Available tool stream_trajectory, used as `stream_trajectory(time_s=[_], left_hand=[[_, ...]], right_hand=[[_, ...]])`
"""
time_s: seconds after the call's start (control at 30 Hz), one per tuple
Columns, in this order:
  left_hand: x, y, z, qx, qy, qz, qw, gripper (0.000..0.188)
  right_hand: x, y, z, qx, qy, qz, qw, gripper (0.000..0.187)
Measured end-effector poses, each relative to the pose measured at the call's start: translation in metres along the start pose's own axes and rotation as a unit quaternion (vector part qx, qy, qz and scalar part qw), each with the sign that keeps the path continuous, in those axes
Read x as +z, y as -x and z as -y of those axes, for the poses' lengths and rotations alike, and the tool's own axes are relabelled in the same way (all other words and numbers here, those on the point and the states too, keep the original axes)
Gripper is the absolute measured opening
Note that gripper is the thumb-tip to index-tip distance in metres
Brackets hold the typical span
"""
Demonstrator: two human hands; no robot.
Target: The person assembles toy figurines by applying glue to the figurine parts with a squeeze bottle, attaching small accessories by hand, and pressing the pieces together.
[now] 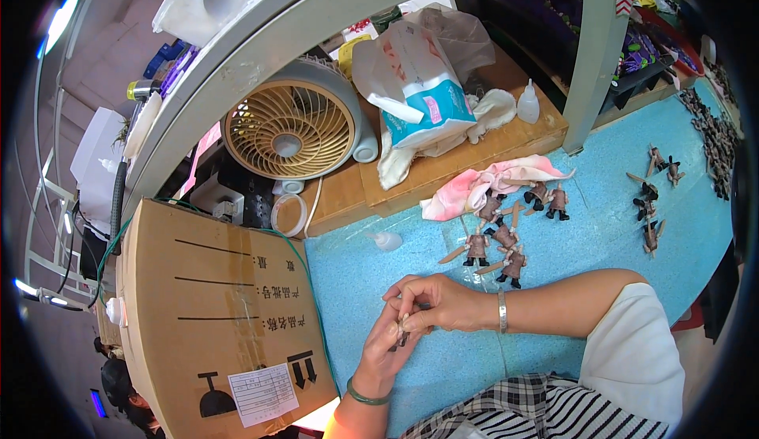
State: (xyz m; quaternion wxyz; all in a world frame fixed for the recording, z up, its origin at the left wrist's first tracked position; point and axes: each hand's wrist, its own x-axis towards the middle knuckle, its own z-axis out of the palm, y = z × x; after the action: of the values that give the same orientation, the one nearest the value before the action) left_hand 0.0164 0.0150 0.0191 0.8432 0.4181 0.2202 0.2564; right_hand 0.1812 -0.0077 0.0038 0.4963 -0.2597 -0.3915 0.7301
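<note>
Maybe this work is partway along, but it is hard to be sure. About six little brown figures (513,265) with black boots lie in a loose bunch on the blue table (356,277), just right of the middle of the frame. A few more small figures (651,237) lie farther over, at the right of the frame, and a big dark pile (709,139) sits at the upper right. I cannot tell which of them are done and which are left. The one being worked on looks to be the small dark piece (402,335) in the hands, just below the middle of the frame, so I think that one is not finished.

Both hands are close together and touching, over the table. The left hand (382,350) comes up from the bottom edge, with its fingers bent and holding the small dark piece. A green bangle (368,396) sits on that wrist. The right hand (444,302) reaches in from the right, with its arm going almost straight across the frame and a shiny bracelet (502,312) on its wrist. Its thumb and first finger are nearly closed, pinching the same piece. Fingers hide most of it, so I cannot tell its whole shape.
</note>
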Motion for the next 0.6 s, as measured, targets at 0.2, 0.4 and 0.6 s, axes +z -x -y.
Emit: stream_trajectory(time_s=[0.2,0.4,0.6], left_hand=[[0.0006,-0.0004,-0.0012,0.004,-0.002,0.005,1.0,0.051],[-0.001,-0.0003,0.0006,0.006,-0.001,0.004,1.0,0.05],[0.0041,-0.0001,-0.0024,0.002,0.0,-0.004,1.0,0.052]], right_hand=[[0.0033,0.0003,0.0073,-0.008,0.04,0.004,0.999,0.011],[0.001,0.0003,0.0047,-0.018,0.045,0.008,0.999,0.011],[0.0017,0.0001,0.0042,-0.033,0.058,0.009,0.998,0.011]])
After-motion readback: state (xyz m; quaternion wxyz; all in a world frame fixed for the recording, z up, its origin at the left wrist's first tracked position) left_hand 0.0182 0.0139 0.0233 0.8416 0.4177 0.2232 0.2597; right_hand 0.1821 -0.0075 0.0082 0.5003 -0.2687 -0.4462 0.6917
